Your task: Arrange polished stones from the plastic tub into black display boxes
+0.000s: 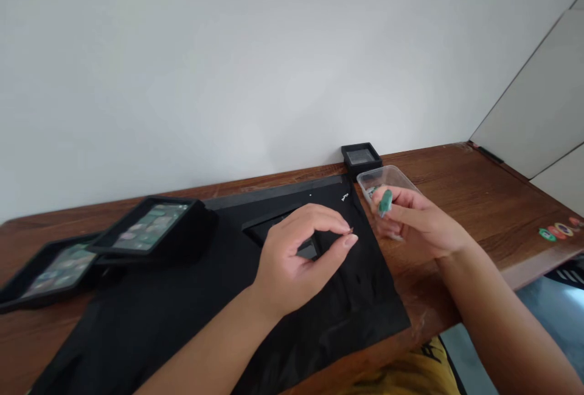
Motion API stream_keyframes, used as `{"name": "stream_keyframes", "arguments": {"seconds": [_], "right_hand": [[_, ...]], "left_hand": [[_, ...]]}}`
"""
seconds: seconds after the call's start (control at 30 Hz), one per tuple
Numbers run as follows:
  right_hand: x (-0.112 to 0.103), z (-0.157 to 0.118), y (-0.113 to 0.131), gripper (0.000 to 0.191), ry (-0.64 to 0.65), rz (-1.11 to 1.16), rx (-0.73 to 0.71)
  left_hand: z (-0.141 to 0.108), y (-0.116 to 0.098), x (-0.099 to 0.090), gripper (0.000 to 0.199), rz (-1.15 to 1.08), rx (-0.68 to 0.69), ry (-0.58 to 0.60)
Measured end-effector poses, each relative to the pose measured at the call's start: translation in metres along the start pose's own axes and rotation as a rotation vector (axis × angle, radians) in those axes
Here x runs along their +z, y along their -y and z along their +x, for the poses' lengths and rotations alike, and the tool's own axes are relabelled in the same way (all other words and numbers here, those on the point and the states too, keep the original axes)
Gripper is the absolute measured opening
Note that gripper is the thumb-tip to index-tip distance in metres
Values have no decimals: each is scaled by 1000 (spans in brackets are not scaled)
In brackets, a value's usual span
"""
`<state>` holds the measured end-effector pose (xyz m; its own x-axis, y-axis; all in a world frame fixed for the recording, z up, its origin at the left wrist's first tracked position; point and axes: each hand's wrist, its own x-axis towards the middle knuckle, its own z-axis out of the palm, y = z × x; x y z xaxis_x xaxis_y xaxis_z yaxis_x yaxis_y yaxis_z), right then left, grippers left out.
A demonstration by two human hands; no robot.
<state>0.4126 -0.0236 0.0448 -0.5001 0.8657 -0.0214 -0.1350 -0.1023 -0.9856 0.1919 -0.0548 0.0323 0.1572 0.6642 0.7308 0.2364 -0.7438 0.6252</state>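
Note:
My left hand (301, 255) hovers above the black mat (191, 316), thumb and forefinger brought together around a tiny dark speck that is too small to name. Beneath it a black frame (255, 230) lies on the mat, mostly hidden by the hand. My right hand (420, 218) is closed on a small green stone-like piece (385, 201), held up between thumb and fingers. Right behind that hand stands a clear plastic tub (395, 174) with small pieces inside, partly covered by the fingers.
Two black box frames (150, 224) with glassy, colourful fronts sit at the left, one overlapping the other. Small black trays (362, 154) are stacked against the wall. White bits (345, 197) lie on the mat. Round stickers (560, 230) mark the wooden table's right side.

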Motion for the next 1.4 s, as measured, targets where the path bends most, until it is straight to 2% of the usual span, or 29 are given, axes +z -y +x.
{"name": "stream_keyframes", "arguments": {"seconds": [0.07, 0.13, 0.17, 0.23, 0.33, 0.4, 0.5, 0.57, 0.73, 0.83, 0.97, 1.1, 1.4], "right_hand": [[-10, -1, 0, 25, -230, -283, -60], [-20, -2, 0, 13, -510, -664, -123], [-25, -2, 0, 10, -601, -845, -108], [-33, -4, 0, 12, -667, -1090, -2], [-38, -5, 1, 16, -664, -1196, 106], [-36, -6, 1, 20, -662, -1188, 56], [-23, -5, 1, 20, -598, -1122, -190], [-9, -4, -2, 14, -495, -1078, -382], [26, 0, -15, 7, -241, -1062, -736], [37, 3, -24, 11, -196, -1033, -858], [43, 4, -30, 24, -163, -1029, -892], [45, 3, -33, 30, -142, -1004, -878], [44, 7, -35, 10, -107, -988, -899]], "left_hand": [[-2, -2, -5, 8, -36, -105, -22], [-6, -5, -11, 7, -84, -196, -39], [-8, -6, -15, 8, -94, -230, -47], [-13, -6, -24, 9, -98, -266, -72], [-21, -1, -39, 8, -60, -293, -92], [-26, 6, -49, 9, -4, -330, -85], [-31, 16, -59, 5, 61, -352, -96], [-33, 20, -59, 8, 55, -405, -139], [-30, 19, -42, 19, -120, -665, -328], [-29, 13, -29, 21, -240, -775, -297], [-31, 8, -17, 19, -400, -808, -151], [-33, 3, -12, 16, -493, -801, -96], [-34, 1, -9, 21, -573, -792, -94]]}}
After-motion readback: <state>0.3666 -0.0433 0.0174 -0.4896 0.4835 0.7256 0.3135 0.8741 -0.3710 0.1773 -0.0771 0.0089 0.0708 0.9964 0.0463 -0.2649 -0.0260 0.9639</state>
